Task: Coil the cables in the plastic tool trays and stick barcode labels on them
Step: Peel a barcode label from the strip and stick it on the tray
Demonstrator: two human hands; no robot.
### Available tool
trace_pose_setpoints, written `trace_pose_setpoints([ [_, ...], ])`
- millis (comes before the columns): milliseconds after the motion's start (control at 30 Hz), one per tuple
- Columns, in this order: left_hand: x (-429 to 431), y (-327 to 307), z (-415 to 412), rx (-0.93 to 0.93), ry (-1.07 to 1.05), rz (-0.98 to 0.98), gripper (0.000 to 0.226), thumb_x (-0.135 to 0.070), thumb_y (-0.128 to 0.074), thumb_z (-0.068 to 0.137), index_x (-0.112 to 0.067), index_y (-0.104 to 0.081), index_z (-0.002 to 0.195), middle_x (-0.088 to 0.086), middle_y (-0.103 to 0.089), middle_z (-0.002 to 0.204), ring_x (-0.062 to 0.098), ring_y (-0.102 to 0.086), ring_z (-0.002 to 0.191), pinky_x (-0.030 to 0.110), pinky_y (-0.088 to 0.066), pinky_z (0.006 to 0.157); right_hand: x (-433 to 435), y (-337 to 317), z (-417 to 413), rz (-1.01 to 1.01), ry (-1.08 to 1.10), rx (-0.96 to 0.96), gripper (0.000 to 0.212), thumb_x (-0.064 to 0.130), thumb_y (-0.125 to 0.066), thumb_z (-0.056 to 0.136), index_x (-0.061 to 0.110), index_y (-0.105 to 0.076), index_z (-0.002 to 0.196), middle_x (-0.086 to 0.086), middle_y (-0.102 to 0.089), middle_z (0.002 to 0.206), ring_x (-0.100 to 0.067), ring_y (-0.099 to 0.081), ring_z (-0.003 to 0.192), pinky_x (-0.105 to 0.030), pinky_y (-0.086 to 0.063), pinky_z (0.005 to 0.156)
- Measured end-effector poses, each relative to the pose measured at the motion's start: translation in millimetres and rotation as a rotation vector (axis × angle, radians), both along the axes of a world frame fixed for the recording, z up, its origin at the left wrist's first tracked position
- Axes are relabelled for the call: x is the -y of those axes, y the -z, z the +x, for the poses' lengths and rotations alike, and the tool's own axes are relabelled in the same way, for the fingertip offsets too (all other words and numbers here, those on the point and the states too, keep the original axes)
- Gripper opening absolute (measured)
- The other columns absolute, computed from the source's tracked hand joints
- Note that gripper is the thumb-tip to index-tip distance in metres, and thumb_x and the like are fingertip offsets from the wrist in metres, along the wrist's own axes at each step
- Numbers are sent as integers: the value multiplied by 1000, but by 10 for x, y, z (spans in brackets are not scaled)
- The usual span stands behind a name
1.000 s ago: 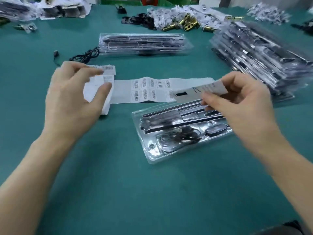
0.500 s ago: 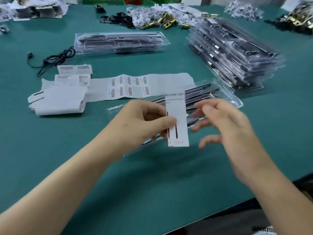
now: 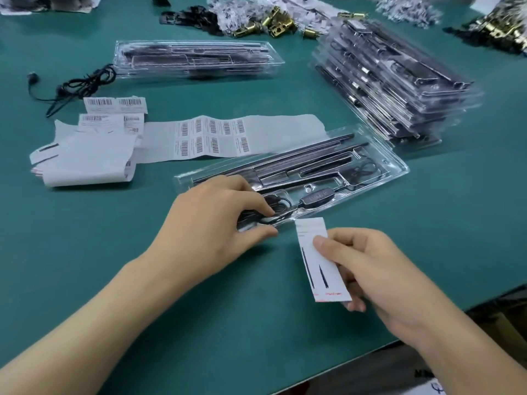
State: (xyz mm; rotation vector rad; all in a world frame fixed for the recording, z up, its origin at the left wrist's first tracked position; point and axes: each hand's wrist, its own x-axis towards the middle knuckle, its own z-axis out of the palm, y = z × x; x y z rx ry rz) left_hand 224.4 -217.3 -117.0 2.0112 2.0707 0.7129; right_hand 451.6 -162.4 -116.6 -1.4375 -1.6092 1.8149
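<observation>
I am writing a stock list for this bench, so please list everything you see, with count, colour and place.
near tray: one, clear, centre
cable: one, black, coiled inside near tray
far tray: one, clear, back centre
tray stack: one, clear, right
loose cable: one, black, back left
label sheet: one, white, behind near tray
card: one, white, front right
brass parts: several, gold, far back
table: one, green, under everything
left hand: one, pinching near tray's end
right hand: one, holding card
</observation>
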Motion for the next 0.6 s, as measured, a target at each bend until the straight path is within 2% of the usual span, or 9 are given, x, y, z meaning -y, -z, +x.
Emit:
trace_pose_setpoints([
  [67, 18, 7, 2, 5, -4, 48, 18, -55, -66, 86, -43, -77, 95, -19, -67, 100, 7, -62, 94, 34, -53, 72, 11, -10, -29, -29, -23, 16, 30, 25, -61, 102, 19, -76, 77, -13, -65, 60, -18, -45, 37, -19, -29, 34],
  [133, 35, 24, 39, -66, 17, 102, 10, -44, -69, 90, -37, -76, 88, -16, -70, 92, 12, -65, 86, 34, -52, 63, 24, -11, -65, -59, -35, 0, 31, 25, -61, 102, 21, -77, 76, -12, -66, 60, -18, -46, 37, -20, -29, 35],
  [233, 33, 48, 68, -126, 35, 170, 7, -34, -70, 91, -30, -72, 85, -13, -71, 84, 19, -66, 76, 35, -50, 55, 55, 9, -130, -102, -40, -31, 32, 24, -61, 102, 20, -76, 74, -11, -64, 59, -18, -47, 37, -20, -31, 35],
  [400, 25, 89, 67, -93, 45, 230, 15, -37, -64, 93, -26, -69, 85, -10, -73, 81, 20, -69, 74, 39, -52, 54, 68, 60, -239, -149, -17, -67, 28, 20, -59, 103, 11, -71, 80, -7, -61, 54, -15, -47, 36, -21, -34, 35],
  [600, 25, 86, 93, -165, 51, 251, 16, -36, -62, 92, -23, -68, 85, -10, -64, 65, 20, -60, 57, 28, -38, 47, 33, 64, -308, -201, -17, -129, 22, 17, -57, 104, 12, -69, 87, -2, -62, 54, -13, -48, 36, -18, -34, 35],
])
